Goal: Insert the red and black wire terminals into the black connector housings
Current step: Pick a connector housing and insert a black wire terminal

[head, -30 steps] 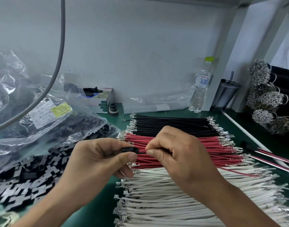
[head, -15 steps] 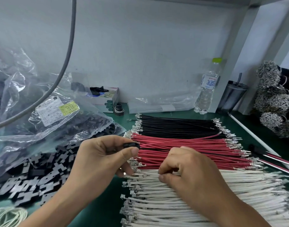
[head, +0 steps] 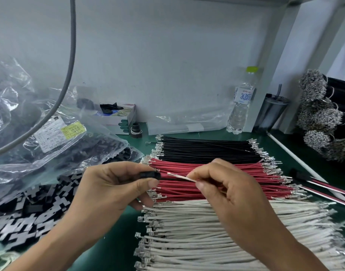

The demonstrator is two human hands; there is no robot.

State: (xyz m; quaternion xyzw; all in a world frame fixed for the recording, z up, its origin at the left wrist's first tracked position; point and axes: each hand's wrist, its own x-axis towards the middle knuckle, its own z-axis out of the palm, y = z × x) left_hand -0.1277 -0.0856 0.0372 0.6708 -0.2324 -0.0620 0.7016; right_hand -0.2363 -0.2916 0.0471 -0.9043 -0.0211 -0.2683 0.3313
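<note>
My left hand pinches a small black connector housing between thumb and forefinger, above the wire rows. My right hand pinches a white wire whose metal terminal tip points left, a short gap from the housing's right end. A dark wire seems to run out of the housing toward my right hand. Below lie three rows on the green mat: black wires at the back, red wires in the middle, white wires at the front, all with metal terminals at both ends.
A heap of loose black housings lies at the left, with clear plastic bags of more behind it. A small box, a water bottle and a dark tumbler stand along the back wall. Bundled wire stock sits at the right.
My right hand dropped from the housing to the white wire row, then rose again holding a white wire with its tip brought near the housing. My left hand kept hold of the housing.
</note>
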